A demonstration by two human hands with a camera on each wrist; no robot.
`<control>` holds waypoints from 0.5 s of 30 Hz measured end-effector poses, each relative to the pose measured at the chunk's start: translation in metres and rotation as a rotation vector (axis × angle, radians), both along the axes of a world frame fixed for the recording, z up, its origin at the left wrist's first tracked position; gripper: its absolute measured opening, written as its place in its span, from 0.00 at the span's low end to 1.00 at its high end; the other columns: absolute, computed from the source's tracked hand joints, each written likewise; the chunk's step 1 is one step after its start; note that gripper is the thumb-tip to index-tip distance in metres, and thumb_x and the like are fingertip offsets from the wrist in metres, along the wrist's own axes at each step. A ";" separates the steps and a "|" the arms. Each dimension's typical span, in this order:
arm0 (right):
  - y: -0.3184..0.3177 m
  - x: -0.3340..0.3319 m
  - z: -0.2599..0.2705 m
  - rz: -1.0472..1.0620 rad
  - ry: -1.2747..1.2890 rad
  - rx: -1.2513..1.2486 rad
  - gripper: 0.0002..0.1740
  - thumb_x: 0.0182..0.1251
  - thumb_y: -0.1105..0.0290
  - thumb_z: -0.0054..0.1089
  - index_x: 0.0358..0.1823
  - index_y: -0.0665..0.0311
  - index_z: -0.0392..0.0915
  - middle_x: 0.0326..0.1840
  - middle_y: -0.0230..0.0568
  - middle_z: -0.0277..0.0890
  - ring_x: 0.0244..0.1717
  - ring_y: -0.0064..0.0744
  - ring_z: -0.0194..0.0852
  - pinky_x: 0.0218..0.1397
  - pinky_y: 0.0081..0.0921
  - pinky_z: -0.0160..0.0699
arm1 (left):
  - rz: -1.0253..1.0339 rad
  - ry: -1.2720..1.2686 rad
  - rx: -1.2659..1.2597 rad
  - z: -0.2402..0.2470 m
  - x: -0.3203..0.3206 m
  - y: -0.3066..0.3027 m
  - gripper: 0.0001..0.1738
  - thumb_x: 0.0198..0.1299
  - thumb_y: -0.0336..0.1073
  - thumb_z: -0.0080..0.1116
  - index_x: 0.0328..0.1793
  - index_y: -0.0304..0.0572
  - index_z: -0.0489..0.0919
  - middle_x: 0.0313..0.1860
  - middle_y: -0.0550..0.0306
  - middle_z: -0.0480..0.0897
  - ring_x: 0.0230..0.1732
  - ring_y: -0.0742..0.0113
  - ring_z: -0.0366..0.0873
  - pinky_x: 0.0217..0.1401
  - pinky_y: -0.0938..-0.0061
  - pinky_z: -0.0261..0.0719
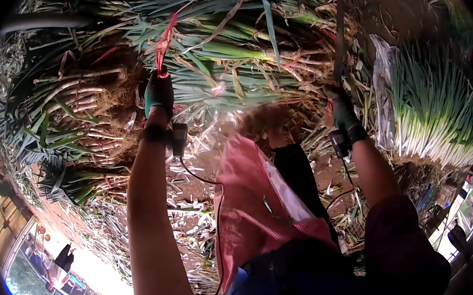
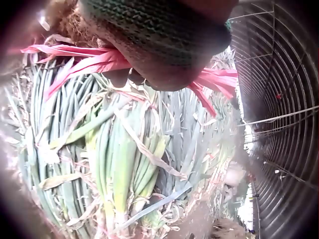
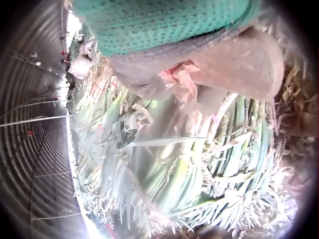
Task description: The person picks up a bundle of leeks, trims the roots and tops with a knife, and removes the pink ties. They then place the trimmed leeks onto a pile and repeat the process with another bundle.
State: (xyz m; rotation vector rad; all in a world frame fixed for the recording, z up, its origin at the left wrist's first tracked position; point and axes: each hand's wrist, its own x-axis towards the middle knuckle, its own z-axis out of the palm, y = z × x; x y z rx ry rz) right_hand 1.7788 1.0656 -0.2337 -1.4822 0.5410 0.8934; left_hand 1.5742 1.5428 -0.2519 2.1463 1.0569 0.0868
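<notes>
My left hand (image 1: 159, 93), in a green knit glove with a dark palm, grips pink plastic strips (image 2: 99, 60) whose loose ends stick out on both sides of the fist. In the head view the strips trail up over the leaves. My right hand (image 1: 341, 108), gloved alike, pinches a crumpled bit of pink plastic strip (image 3: 182, 79) between thumb and fingers. Between and beyond the hands lie bundles of green onions (image 1: 223, 71), their leaves toward the left and root ends toward the right. Several bundles are bound with pink ties.
More green onions (image 1: 86, 117) with rooty ends lie at the left. A trimmed, upright bunch (image 1: 440, 109) with white stems stands at the right beside a whitish plastic sheet (image 1: 384, 91). Pink woven cloth (image 1: 247, 198) covers my lap. Leaf scraps litter the ground.
</notes>
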 end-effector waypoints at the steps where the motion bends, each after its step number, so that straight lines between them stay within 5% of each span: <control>1: 0.007 0.019 -0.028 0.021 -0.063 0.021 0.16 0.58 0.57 0.62 0.45 0.54 0.78 0.37 0.29 0.79 0.36 0.25 0.77 0.43 0.27 0.76 | 0.034 0.040 -0.042 -0.011 0.021 0.006 0.23 0.65 0.54 0.42 0.48 0.42 0.75 0.42 0.38 0.79 0.43 0.38 0.74 0.42 0.58 0.72; 3: 0.016 0.056 -0.096 0.130 -0.282 0.007 0.15 0.59 0.59 0.61 0.46 0.55 0.77 0.37 0.29 0.79 0.37 0.27 0.77 0.46 0.30 0.77 | 0.101 0.122 -0.124 -0.032 0.064 0.018 0.22 0.65 0.52 0.41 0.48 0.41 0.74 0.42 0.39 0.79 0.43 0.39 0.74 0.43 0.59 0.71; 4: 0.015 0.073 -0.133 0.223 -0.431 -0.030 0.15 0.59 0.60 0.60 0.46 0.56 0.77 0.37 0.29 0.79 0.38 0.27 0.77 0.47 0.31 0.77 | -0.075 0.062 0.015 -0.067 0.070 0.036 0.22 0.65 0.52 0.41 0.49 0.41 0.74 0.44 0.39 0.78 0.45 0.40 0.75 0.44 0.59 0.71; 6: 0.026 0.089 -0.160 0.188 -0.365 0.026 0.14 0.62 0.63 0.56 0.47 0.60 0.77 0.40 0.34 0.79 0.40 0.29 0.78 0.46 0.31 0.77 | -0.006 0.141 0.001 -0.068 0.097 0.033 0.21 0.66 0.49 0.40 0.54 0.43 0.72 0.49 0.41 0.78 0.49 0.44 0.75 0.49 0.61 0.71; 8: 0.059 0.101 -0.151 -0.088 0.075 0.193 0.14 0.67 0.66 0.50 0.49 0.65 0.76 0.45 0.42 0.79 0.45 0.33 0.79 0.44 0.30 0.78 | 0.058 0.225 -0.034 -0.063 0.122 0.026 0.22 0.66 0.48 0.40 0.59 0.44 0.71 0.53 0.43 0.76 0.54 0.48 0.73 0.54 0.63 0.69; 13: 0.062 0.107 -0.256 0.322 -0.499 -0.093 0.15 0.64 0.64 0.54 0.46 0.65 0.79 0.42 0.39 0.79 0.41 0.31 0.77 0.47 0.29 0.75 | 0.187 0.423 -0.169 -0.060 0.158 0.012 0.27 0.64 0.49 0.41 0.65 0.45 0.67 0.63 0.44 0.72 0.67 0.54 0.66 0.66 0.69 0.62; 14: 0.073 0.105 -0.242 0.294 -0.441 -0.086 0.14 0.62 0.64 0.56 0.46 0.64 0.79 0.43 0.36 0.79 0.44 0.29 0.75 0.49 0.29 0.73 | 0.123 0.096 0.037 -0.134 0.141 0.036 0.29 0.60 0.53 0.50 0.63 0.45 0.70 0.56 0.48 0.77 0.57 0.57 0.74 0.58 0.70 0.68; 15: 0.079 0.103 -0.232 0.255 -0.455 -0.056 0.16 0.63 0.62 0.56 0.46 0.64 0.79 0.43 0.38 0.79 0.44 0.29 0.75 0.50 0.28 0.73 | 0.191 0.009 -0.067 -0.137 0.138 0.040 0.30 0.58 0.54 0.53 0.61 0.45 0.72 0.52 0.50 0.78 0.53 0.59 0.75 0.55 0.70 0.69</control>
